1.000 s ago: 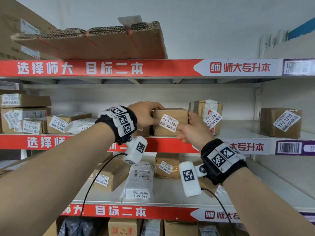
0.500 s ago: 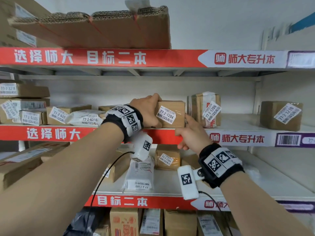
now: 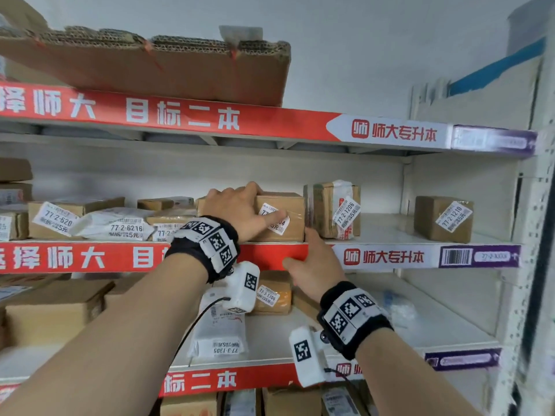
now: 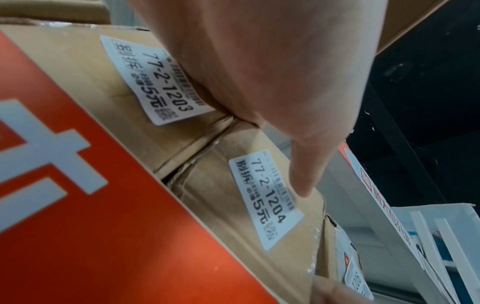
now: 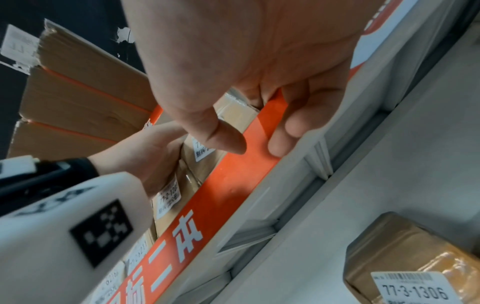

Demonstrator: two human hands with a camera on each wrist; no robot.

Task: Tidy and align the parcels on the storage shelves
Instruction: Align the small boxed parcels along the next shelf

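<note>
Gripping the 77-2-1204 box (image 3: pixel 282 216) from above with thumb on its label, the left hand (image 3: pixel 237 210) holds it at the front edge of the middle shelf (image 3: pixel 390 235), probably to square it against the 77-2-1203 box (image 4: pixel 109 78). The right hand (image 3: pixel 315 262) hangs relaxed, holding nothing, fingers touching the red edge strip (image 5: pixel 233 179)

Both forearms reach forward and upward, each wrist wrapped in a black band with a white camera unit hanging below. The left hand (image 3: pixel 240 210) is raised higher, palm forward, fingers hooked over an edge, thumb extended right. The right hand (image 3: pixel 315 262) sits lower, fingers loosely bent, fingertips (image 5: pixel 279 148) touching a front rim.
</note>
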